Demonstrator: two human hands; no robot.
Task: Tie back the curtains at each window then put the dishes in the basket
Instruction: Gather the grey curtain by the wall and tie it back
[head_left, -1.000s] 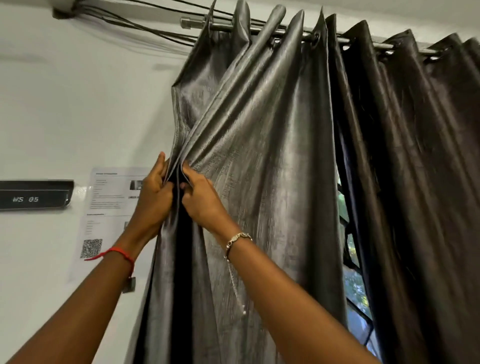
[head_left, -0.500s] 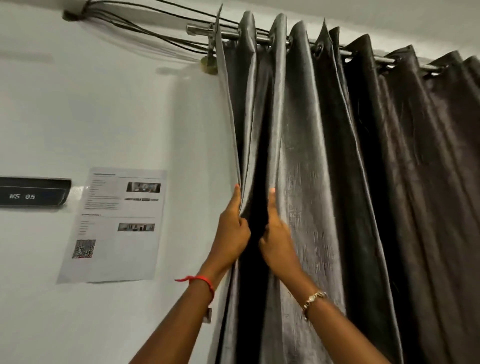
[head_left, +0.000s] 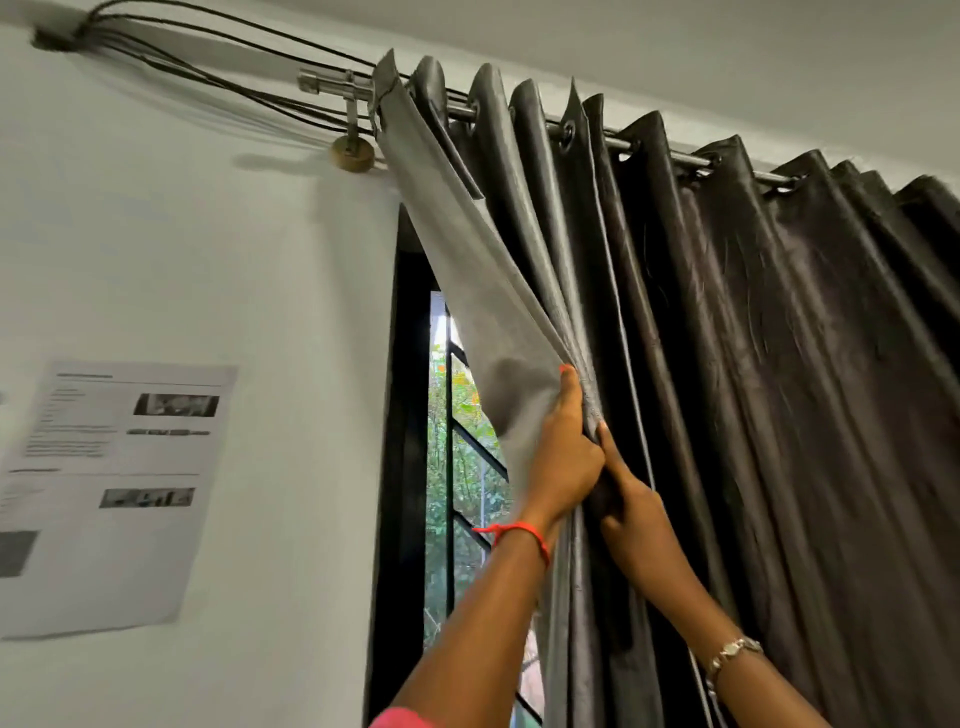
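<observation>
A dark grey curtain (head_left: 727, 364) hangs in folds from a metal rod (head_left: 654, 153) near the ceiling. My left hand (head_left: 563, 457), with a red thread at the wrist, grips the curtain's left edge and holds it gathered to the right. Beside it my right hand (head_left: 631, 512), with a bracelet at the wrist, holds the bunched folds from the right, its thumb pointing up. The two hands touch. Where the curtain is pulled aside, the window (head_left: 457, 457) shows its dark frame, bars and green leaves. No dishes or basket are in view.
A printed sheet (head_left: 114, 493) is stuck on the white wall left of the window. Black cables (head_left: 208, 67) run along the wall to the rod's bracket (head_left: 353, 150). More curtain folds fill the right side.
Both hands have drawn the curtain's left edge to the right, from over the wall to past the window frame. The window is now uncovered. The folds are bunched tighter.
</observation>
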